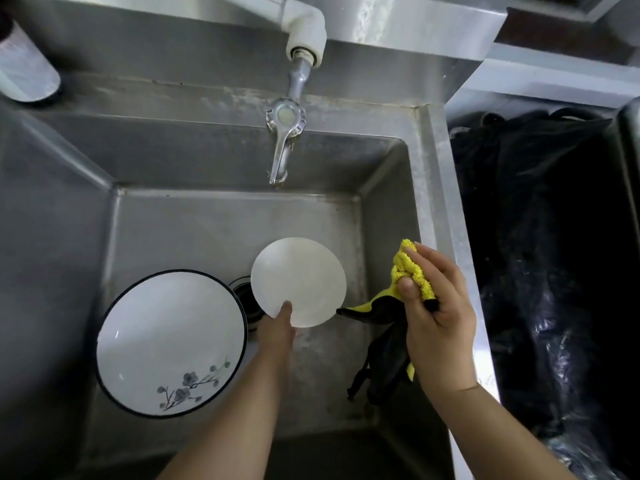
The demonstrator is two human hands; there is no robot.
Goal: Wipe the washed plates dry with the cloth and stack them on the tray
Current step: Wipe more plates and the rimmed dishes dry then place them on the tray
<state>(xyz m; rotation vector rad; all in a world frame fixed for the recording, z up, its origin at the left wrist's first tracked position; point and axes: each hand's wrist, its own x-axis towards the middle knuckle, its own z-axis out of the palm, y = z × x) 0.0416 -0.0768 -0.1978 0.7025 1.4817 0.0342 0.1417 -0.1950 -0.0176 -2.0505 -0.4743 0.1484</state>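
My left hand (278, 329) holds a small plain white plate (298, 280) by its near rim, thumb on top, above the bottom of the steel sink (221, 223). To its right, my right hand (438, 308) grips a yellow and black cloth (410, 271); the yellow end is bunched between thumb and fingers and the dark part hangs down below the hand. The cloth is a little apart from the plate. A larger white plate with a black rim and a blue flower print (171, 342) lies in the sink at the left. No tray is in view.
A chrome tap (284, 133) reaches out over the back of the sink, its spout above the plates. The drain (244, 296) sits between the two plates. A bin with a black bag (547, 258) stands to the right of the sink. A grey cylinder (24, 67) lies at the upper left.
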